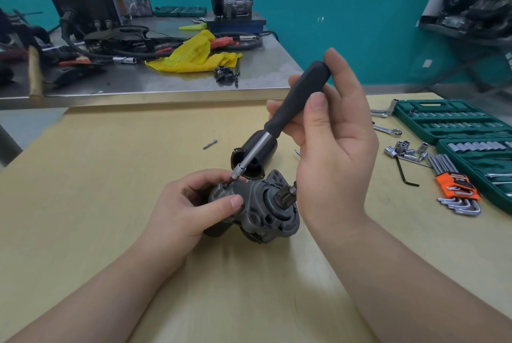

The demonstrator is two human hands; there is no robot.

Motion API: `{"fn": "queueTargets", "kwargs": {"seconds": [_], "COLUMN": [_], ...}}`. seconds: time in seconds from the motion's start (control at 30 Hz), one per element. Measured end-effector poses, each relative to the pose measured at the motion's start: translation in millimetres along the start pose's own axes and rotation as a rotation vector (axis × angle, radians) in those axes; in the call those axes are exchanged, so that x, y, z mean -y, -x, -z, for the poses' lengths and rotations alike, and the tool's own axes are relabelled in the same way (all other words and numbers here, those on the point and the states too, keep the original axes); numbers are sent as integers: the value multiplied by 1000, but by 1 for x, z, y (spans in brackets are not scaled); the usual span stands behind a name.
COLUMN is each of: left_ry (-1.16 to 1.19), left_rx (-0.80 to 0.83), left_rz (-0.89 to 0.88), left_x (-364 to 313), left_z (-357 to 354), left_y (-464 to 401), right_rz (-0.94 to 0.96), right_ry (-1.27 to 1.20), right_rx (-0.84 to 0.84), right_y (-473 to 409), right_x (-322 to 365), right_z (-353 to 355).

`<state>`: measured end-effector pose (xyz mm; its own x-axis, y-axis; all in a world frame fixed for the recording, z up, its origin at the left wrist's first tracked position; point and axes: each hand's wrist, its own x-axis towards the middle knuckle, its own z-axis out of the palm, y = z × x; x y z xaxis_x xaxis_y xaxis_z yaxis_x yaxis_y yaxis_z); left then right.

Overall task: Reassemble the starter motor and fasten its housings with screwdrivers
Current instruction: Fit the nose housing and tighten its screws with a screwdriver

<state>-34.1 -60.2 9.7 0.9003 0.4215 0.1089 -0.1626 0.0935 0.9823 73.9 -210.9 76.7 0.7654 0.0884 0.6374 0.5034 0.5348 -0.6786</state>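
Observation:
The grey starter motor housing (266, 204) lies on the tan table (110, 190), its pinion gear pointing right. My left hand (191, 204) grips the housing's left end, thumb on top. My right hand (329, 132) holds the black handle of a screwdriver (293, 101) between fingers and thumb. Its silver shaft slants down-left, and the bit sits on a screw at the housing's top left. Just behind the housing lies a black cylindrical motor casing (257, 154), open end toward me.
A loose long bolt (209, 144) lies on the table behind. To the right are green socket set cases (454, 120), loose sockets (404, 148), a wrench (386, 129) and an orange hex key set (457, 187). A cluttered metal bench (166, 79) stands at the back.

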Motion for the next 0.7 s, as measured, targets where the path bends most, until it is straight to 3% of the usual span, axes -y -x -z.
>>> {"fn": "queueTargets", "kwargs": {"seconds": [0.7], "left_ry": [-16], "left_rx": [-25], "left_rz": [8], "left_x": [-2], "left_z": [-3], "left_y": [1], "right_rz": [-11], "right_ry": [17], "right_rx": [-54], "right_y": [-3], "right_x": [1], "right_z": [0]}}
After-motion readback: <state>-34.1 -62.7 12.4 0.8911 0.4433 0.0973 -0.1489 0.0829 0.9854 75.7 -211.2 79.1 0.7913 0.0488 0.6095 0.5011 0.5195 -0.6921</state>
